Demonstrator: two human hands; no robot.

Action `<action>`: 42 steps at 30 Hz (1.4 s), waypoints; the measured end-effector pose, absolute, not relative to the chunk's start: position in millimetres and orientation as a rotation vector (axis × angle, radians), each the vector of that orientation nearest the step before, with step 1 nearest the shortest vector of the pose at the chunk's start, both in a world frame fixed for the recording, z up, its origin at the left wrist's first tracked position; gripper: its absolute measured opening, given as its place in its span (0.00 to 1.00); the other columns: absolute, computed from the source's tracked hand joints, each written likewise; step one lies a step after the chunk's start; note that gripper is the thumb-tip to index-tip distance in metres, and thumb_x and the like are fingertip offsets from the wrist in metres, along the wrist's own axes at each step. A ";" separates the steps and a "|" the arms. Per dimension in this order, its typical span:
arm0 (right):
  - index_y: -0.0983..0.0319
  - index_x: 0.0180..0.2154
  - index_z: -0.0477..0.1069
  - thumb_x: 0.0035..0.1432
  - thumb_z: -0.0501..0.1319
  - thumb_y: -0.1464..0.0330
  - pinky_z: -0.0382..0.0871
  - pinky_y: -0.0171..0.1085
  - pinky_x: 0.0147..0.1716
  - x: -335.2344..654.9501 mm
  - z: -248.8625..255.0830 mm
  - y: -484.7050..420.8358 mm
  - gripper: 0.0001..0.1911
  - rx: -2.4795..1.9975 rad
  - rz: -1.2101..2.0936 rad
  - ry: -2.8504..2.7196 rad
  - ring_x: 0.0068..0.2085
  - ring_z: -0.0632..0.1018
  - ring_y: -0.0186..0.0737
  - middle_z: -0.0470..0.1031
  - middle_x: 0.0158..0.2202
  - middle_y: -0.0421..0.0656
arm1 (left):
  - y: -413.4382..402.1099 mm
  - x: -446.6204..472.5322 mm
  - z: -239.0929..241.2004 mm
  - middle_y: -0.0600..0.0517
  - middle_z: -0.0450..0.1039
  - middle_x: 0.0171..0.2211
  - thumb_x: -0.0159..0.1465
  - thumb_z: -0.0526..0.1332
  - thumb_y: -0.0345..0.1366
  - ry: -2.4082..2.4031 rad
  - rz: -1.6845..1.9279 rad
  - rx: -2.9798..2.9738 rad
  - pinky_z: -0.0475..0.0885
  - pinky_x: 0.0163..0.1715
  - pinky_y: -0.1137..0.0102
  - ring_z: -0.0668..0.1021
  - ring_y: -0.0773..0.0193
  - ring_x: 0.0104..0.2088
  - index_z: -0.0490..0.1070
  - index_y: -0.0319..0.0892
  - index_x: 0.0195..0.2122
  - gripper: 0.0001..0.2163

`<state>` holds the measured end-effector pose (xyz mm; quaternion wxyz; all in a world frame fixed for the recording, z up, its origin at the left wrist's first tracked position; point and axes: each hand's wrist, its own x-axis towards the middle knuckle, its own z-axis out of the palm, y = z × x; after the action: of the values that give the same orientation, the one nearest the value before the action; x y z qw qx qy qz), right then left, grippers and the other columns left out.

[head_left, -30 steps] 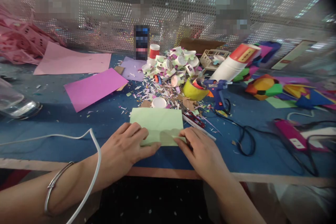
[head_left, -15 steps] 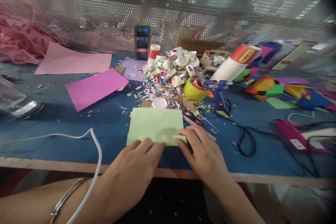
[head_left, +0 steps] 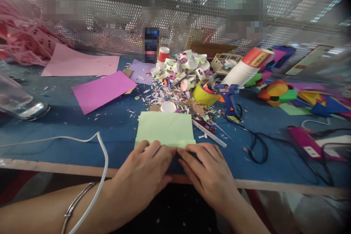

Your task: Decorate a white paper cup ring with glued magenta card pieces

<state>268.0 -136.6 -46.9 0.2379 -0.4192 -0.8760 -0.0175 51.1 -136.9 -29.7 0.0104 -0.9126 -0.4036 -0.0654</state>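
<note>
A light green sheet of paper [head_left: 164,128] lies on the blue table [head_left: 117,139] near the front edge, with a narrow strip folded up along its near side. My left hand [head_left: 145,173] rests flat with its fingertips pressed on the left part of that folded strip. Beside it, my right hand [head_left: 208,172] lies with fingers stretched out on the strip's right part. The two hands nearly touch in the middle. A metal bangle [head_left: 76,203] sits on my left forearm.
Behind the paper lies a heap of paper scraps and tape rolls [head_left: 183,75], a yellow tape roll [head_left: 203,95], a blue glue gun [head_left: 229,95] with black cable, and a white glue bottle [head_left: 244,67]. Magenta paper [head_left: 102,89] lies left; a white cable [head_left: 101,153] crosses the table's front edge.
Both hands slid back toward the near edge of the green paper. A narrow fold now runs along its whole near side, and both hands press on it.
</note>
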 end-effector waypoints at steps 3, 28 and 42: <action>0.64 0.53 0.76 0.66 0.61 0.72 0.67 0.46 0.42 269.6 -48.4 -137.8 0.16 -1.164 -0.025 -2.409 0.44 0.73 0.48 0.78 0.44 0.49 | -137.7 51.0 -30.3 0.51 0.72 0.39 0.65 0.65 0.45 -1.235 -0.227 -2.814 0.64 0.40 0.59 0.71 0.55 0.40 0.70 0.42 0.53 0.18; 0.66 0.55 0.74 0.64 0.62 0.74 0.66 0.48 0.44 288.1 -55.1 -146.2 0.18 -1.190 -0.074 -2.369 0.46 0.72 0.48 0.77 0.47 0.50 | -146.3 17.2 -38.8 0.49 0.75 0.51 0.68 0.63 0.40 -1.351 -0.402 -2.820 0.69 0.46 0.58 0.75 0.54 0.45 0.64 0.44 0.64 0.24; 0.63 0.54 0.73 0.64 0.63 0.73 0.68 0.47 0.47 292.3 -56.8 -145.6 0.16 -1.203 -0.024 -2.316 0.46 0.73 0.47 0.76 0.47 0.48 | -158.2 -28.1 -50.9 0.46 0.72 0.50 0.70 0.58 0.43 -1.461 -0.514 -2.684 0.67 0.51 0.55 0.72 0.49 0.51 0.68 0.46 0.61 0.20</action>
<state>292.3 -145.6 -56.8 0.2627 -0.4448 -0.8562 -0.0087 -28.1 -158.2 -50.9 0.0215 -0.8659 -0.4714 -0.1659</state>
